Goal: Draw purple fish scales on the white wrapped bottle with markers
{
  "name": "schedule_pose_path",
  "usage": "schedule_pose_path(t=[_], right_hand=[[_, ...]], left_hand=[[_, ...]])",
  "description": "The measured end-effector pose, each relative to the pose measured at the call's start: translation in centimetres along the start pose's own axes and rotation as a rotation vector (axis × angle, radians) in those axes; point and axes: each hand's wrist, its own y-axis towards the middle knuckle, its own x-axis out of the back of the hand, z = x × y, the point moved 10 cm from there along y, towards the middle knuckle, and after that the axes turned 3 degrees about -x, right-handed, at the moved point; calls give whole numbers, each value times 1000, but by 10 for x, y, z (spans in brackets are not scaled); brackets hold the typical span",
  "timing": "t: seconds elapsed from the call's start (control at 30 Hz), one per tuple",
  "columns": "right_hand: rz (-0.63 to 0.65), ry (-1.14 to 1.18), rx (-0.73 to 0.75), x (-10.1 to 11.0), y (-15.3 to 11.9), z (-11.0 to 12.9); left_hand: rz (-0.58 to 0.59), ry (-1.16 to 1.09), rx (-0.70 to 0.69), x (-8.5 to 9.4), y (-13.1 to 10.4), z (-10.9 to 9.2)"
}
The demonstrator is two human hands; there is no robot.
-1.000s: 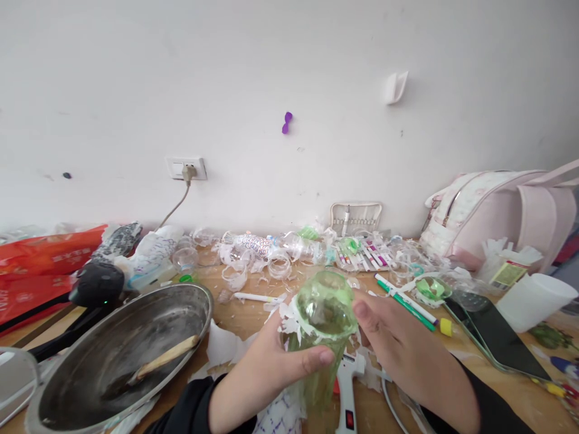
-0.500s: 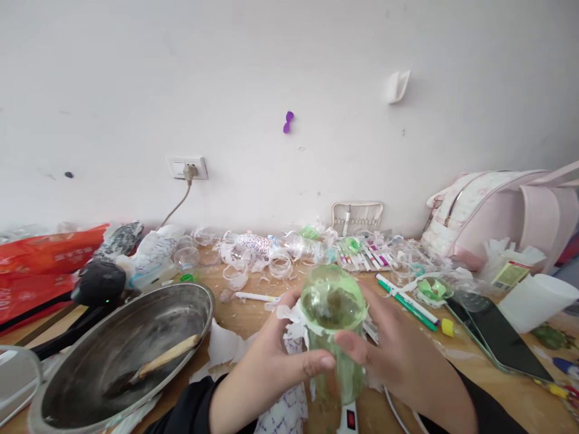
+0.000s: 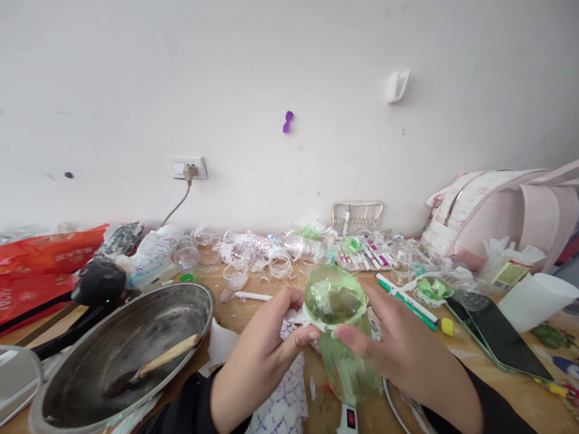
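Between my hands is a cut green plastic bottle [image 3: 350, 371], its wide rounded end towards me and ragged white paper stuck along the rim. My left hand [image 3: 266, 346] grips the rim's left side, thumb at the front edge over a torn white paper scrap. On the other side, my right hand [image 3: 393, 337] wraps round the bottle, its thumb pressed near the front of the rim. Beneath my left hand lies white paper with a purple scale pattern [image 3: 283, 401]. A white power strip [image 3: 348, 419] with a red switch shows just below the bottle.
At left stands an oval metal basin [image 3: 205, 307] with a wooden-handled brush [image 3: 169, 355] in it. Cut plastic scraps, a scale-patterned bottle [image 3: 253, 242] and markers [image 3: 368, 256] line the wall. To the right are a phone [image 3: 497, 337], white cup [image 3: 540, 301] and pink backpack [image 3: 493, 211].
The green bottle's lower end has swung to the right. My left thumb has moved up and left onto the rim, and the paper scrap there has shifted.
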Motion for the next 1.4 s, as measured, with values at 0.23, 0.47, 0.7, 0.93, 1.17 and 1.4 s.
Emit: schedule_pose_path(t=[0.23, 0.47, 0.7, 0.93, 1.17, 1.4], right_hand=[[19, 12, 28, 3, -1, 2], [13, -22, 24, 8, -2, 2], [33, -43, -9, 6, 0, 0], [-40, -124, 13, 14, -1, 3], [-157, -226, 39, 26, -3, 6], [-180, -262, 32, 26, -3, 4]], left_hand=[[-22, 51, -75, 6, 1, -3], [-106, 630, -415, 10, -3, -48], [-60, 754, -516, 1, -5, -51], [-88, 733, -479, 6, -3, -50], [-97, 732, -430, 9, -4, -47], [-66, 687, -482, 2, -9, -48]])
